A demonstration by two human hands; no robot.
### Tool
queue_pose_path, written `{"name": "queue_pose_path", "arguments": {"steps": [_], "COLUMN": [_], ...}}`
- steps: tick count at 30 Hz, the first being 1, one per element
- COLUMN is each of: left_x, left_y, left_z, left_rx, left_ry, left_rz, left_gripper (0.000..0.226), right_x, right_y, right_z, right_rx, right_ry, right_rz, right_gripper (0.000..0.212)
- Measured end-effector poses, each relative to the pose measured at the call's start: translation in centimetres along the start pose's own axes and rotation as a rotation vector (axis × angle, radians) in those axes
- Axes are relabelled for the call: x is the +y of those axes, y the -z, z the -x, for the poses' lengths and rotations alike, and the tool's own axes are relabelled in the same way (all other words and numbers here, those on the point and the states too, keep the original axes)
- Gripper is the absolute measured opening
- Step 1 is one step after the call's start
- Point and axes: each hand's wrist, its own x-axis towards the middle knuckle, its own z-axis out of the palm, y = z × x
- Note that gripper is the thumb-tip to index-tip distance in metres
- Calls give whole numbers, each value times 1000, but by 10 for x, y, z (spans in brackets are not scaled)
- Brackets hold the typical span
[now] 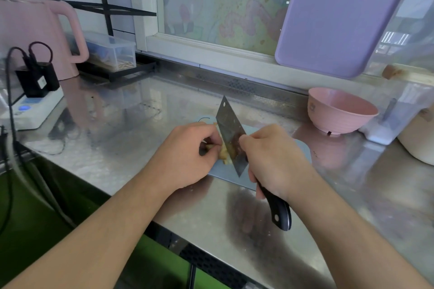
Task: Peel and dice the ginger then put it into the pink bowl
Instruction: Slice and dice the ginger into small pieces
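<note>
Bare steel counter (122, 122) left, pink bowl (340, 110) right, seemingly unobstructed between

2 hands (187, 155) (272, 159); 1 cleaver (231, 135); 1 ginger pc (223, 151); 1 pink bowl (340, 110); 2 cutting boards (279, 148) (340, 14); 1 kettle (37, 35)

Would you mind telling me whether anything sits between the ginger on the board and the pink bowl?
Only the cleaver, held by the right hand, stands just right of the ginger. Beyond the cutting board, the bare steel counter leading to the pink bowl shows nothing in the way.
</note>
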Motion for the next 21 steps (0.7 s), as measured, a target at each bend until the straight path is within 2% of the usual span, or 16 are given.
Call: {"name": "queue_pose_path", "arguments": {"steps": [5,21], "left_x": [-1,0], "left_y": [0,0], "left_z": [-1,0], "left_rx": [-4,40], "left_ry": [7,-19], "left_rz": [16,25], "left_gripper": [15,17], "right_x": [2,2], "right_y": [7,7], "right_z": [-1,4], "right_rx": [22,-29], "right_ry": [-6,11], "right_rz": [-173,-147], "right_gripper": [32,34]}}
